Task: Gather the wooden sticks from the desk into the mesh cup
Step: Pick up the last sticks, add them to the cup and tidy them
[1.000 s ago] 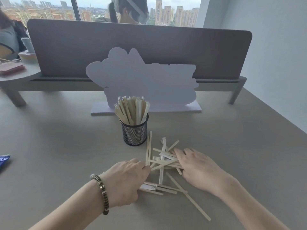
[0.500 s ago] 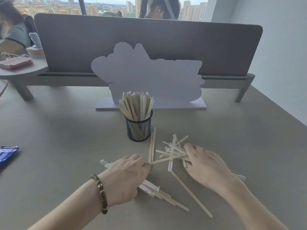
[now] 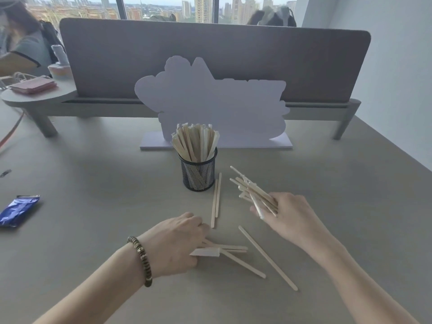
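Now the right hand [image 3: 289, 216] grips a fanned bundle of pale sticks [image 3: 253, 192]; left hand [image 3: 180, 244] seemingly pinches more.

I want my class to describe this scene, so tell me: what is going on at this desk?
A person is gathering wooden sticks into a black mesh cup, which is already packed with upright sticks. The right hand holds a bundle of sticks lifted off the desk, to the right of the cup. The left hand rests on a few sticks lying flat. Two sticks beside the cup and one long stick remain loose.
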Demonstrator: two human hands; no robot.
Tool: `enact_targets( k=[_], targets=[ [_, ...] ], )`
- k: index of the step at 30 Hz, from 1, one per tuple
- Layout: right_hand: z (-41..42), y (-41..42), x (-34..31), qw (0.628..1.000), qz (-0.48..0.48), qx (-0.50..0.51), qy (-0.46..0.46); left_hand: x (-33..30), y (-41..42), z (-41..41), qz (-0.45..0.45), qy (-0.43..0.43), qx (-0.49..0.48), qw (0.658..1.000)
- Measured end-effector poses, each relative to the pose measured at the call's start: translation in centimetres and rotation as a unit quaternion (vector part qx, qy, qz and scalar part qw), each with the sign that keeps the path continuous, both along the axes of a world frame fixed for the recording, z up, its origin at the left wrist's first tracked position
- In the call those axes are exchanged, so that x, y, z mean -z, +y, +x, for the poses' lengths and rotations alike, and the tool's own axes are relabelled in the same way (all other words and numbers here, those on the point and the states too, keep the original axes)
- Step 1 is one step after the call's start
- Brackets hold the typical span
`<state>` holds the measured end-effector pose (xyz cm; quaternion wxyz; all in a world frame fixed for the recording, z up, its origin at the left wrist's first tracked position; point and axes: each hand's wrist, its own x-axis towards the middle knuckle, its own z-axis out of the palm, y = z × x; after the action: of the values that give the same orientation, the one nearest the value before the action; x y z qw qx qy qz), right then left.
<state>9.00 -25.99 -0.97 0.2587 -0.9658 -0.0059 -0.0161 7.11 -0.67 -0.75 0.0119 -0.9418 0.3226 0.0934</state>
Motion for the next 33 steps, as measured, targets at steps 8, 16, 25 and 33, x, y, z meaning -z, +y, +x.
enact_targets(
  k=[8,16,25,33],
  targets=[
    [0.2,0.9,-1.5,0.988,0.147,0.021,-0.031,0.3,0.4,-0.2,-0.083,0.003,-0.032,0.996],
    [0.1,1.9,-2.1,0.948,0.312,-0.026,-0.061,1.9,1.2,0.4,-0.173,0.029,-0.094,0.98],
    [-0.1,3.4,-2.8,0.887,0.445,-0.069,-0.102,-0.6,0.7,0.9,-0.471,-0.069,-0.184,0.86],
    [-0.3,4.4,-1.4,0.9,0.424,-0.05,-0.087,-1.6,-1.3,0.3,-0.732,-0.025,-0.175,0.658]
  ],
)
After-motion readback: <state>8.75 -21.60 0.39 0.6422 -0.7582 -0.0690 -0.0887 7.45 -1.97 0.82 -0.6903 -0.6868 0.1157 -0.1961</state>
